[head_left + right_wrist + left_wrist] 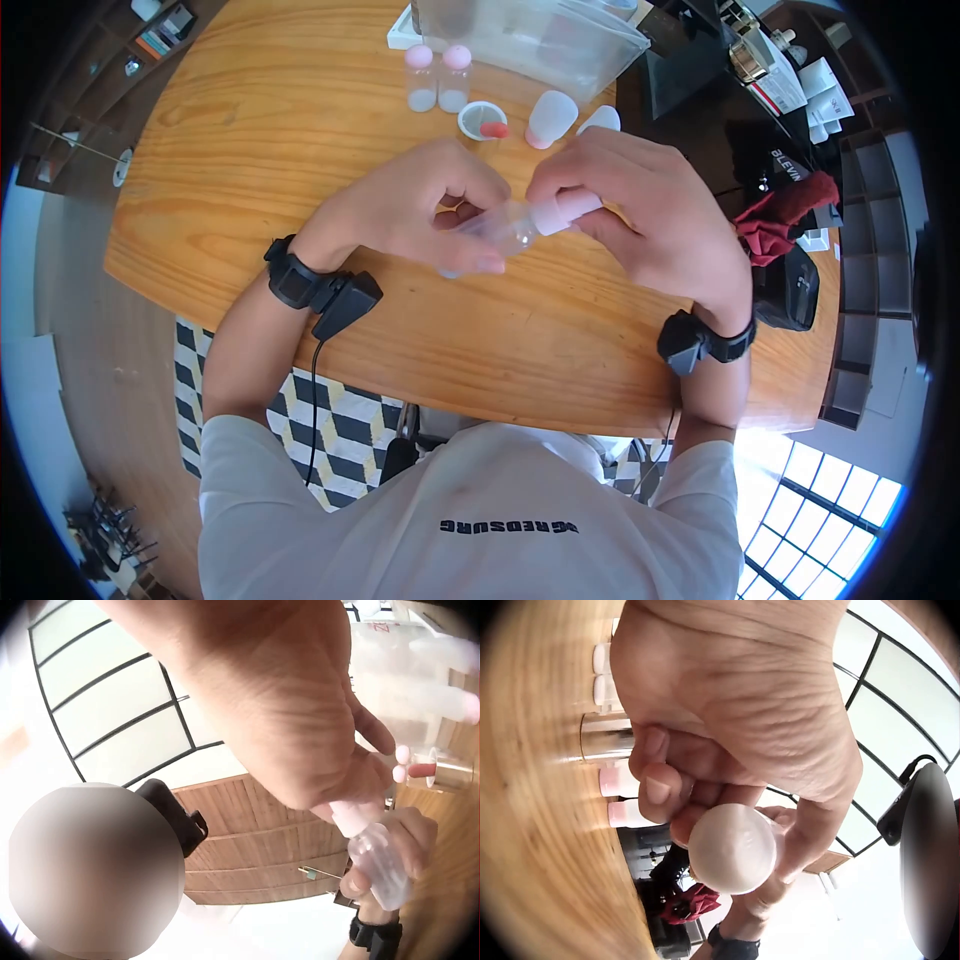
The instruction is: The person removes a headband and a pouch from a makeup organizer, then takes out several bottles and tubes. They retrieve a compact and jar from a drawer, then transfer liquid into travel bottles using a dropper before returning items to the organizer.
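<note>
Over the wooden table (230,200), both hands meet at a small clear bottle (508,228) that lies tilted in the air. My left hand (415,205) grips its body between thumb and fingers. The right hand (655,215) pinches the pink cap (566,211) at the neck. In the left wrist view the round bottle base (733,849) points at the camera. From the right wrist, the clear bottle body (382,866) shows between the left thumb and fingers, and the right fingers cover part of the cap.
Beyond the hands stand two clear bottles with pink tops (437,78), a small round container (482,121) with a reddish piece in it, and two white bottles with pink caps (552,118). A clear plastic bin (540,45) is at the back. A dark red cloth (785,220) lies at right.
</note>
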Demonstrator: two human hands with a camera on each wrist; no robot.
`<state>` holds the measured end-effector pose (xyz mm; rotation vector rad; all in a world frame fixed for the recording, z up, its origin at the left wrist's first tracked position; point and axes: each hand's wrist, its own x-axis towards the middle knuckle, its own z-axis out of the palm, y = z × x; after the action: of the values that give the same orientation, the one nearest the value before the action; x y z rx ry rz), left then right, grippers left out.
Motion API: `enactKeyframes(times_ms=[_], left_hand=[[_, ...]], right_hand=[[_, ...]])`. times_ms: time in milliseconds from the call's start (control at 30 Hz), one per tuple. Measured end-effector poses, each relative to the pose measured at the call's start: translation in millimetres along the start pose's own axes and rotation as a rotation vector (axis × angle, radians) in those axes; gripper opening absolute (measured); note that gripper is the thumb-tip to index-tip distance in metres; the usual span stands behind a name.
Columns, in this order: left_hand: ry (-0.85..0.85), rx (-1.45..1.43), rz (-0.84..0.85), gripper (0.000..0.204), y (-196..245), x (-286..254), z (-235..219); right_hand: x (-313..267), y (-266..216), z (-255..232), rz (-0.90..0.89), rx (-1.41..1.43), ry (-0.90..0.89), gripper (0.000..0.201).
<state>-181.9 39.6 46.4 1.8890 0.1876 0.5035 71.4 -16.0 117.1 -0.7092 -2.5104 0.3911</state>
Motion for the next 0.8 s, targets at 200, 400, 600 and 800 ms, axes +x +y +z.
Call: enactKeyframes(times_ms=[200,400,600,800], left_hand=[[-0.003,0.073,-0.032,0.036,-5.1,-1.0,-2.2],[-0.012,0.047,-0.038,0.039,-8.0,0.1,0.4],[-0.045,0.045,-0.061,0.042,-13.5,0.7,0.2],[-0.018,-0.02,-0.075,0.042,-15.2,-0.8,3.4]], right_hand=[[6.6,-21.4,-2.0,0.467,-0.081,-0.188,0.055],[-0.4,-1.7,5.3,0.026,-0.108,0.048,0.072],[4.6,-17.4,6.6,0.271,-0.16,0.015,0.063],[-1.4,-16.7,2.6,0.384,-0.106,-0.036,0.074]])
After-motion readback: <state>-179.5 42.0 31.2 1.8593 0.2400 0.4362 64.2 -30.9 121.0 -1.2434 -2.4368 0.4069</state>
